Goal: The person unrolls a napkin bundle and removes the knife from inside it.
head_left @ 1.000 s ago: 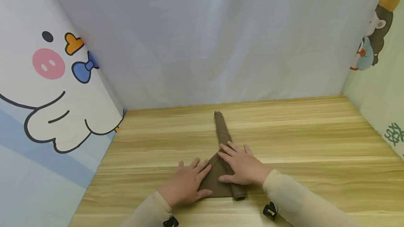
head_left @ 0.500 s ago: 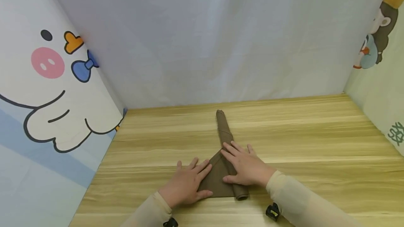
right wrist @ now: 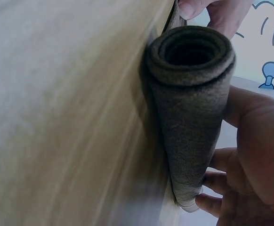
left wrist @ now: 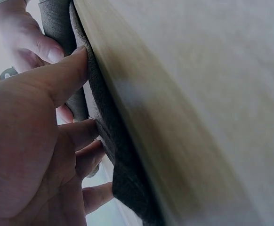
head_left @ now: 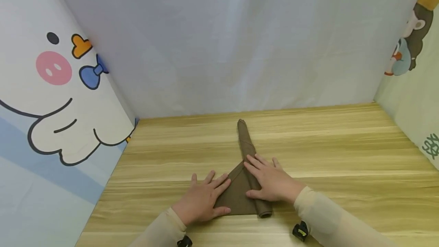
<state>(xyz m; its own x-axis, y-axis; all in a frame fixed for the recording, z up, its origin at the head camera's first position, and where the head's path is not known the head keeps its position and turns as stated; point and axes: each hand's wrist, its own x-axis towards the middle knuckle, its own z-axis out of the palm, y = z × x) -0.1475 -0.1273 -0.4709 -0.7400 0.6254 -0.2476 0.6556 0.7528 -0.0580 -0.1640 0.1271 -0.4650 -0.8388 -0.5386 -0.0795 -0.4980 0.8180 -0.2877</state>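
The left hand [left wrist: 33, 136] fills the left side up close, its palm toward the camera and its fingers spread apart, the thumb tip and fingertips touching a dark cloth [left wrist: 104, 106]. The cloth runs as a narrow band from the top toward the bottom middle, where a corner juts out. Behind the thumb lies a thicker roll [left wrist: 57, 21] of similar dark fabric, with the right hand [left wrist: 31, 40] touching it at upper left. On the other side, a wood-grained tabletop [left wrist: 146, 108] blurs into paleness toward the right
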